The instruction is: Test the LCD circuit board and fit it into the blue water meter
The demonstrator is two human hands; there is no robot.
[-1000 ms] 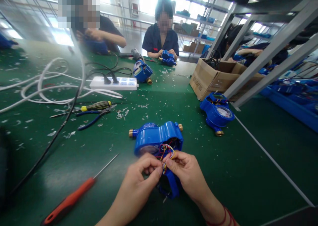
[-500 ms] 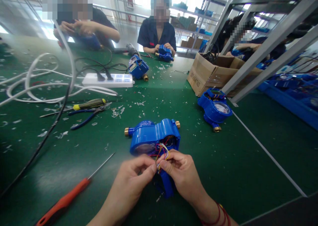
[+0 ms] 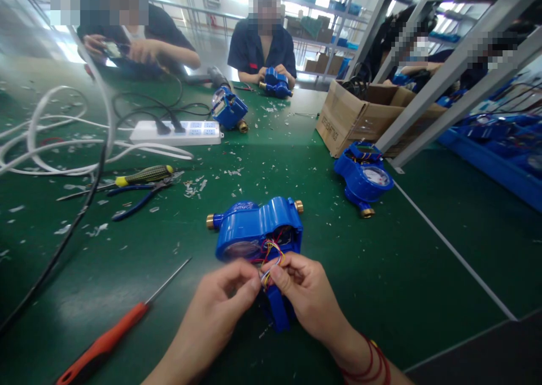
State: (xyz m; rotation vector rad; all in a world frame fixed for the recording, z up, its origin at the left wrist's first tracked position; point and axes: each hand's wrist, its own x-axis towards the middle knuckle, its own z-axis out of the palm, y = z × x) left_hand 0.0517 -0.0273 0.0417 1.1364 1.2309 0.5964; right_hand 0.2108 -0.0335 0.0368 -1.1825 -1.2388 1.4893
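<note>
A blue water meter point(image 3: 249, 230) with brass threaded ends lies on the green table in front of me, its compartment open on the right. Thin red, yellow and white wires point(image 3: 274, 252) come out of that opening. My right hand point(image 3: 309, 289) pinches the wire bundle between thumb and fingers. Close beside it, my left hand point(image 3: 226, 297) has thumb and forefinger pinched together at the wire ends; the exact grip is too small to see clearly. Below the fingers is a blue cover piece point(image 3: 277, 309), partly hidden by my right hand.
An orange-handled screwdriver point(image 3: 108, 340) lies at left, with pliers point(image 3: 138, 201) and a yellow-black screwdriver point(image 3: 146, 176) behind. Further back are a power strip point(image 3: 178, 134), another meter point(image 3: 365, 176), a cardboard box point(image 3: 345, 122) and metal posts. Co-workers sit opposite.
The whole view has shifted slightly, so things appear further left and higher. My left fingertips have drawn a little away from my right thumb. The right hand still pinches the wires.
</note>
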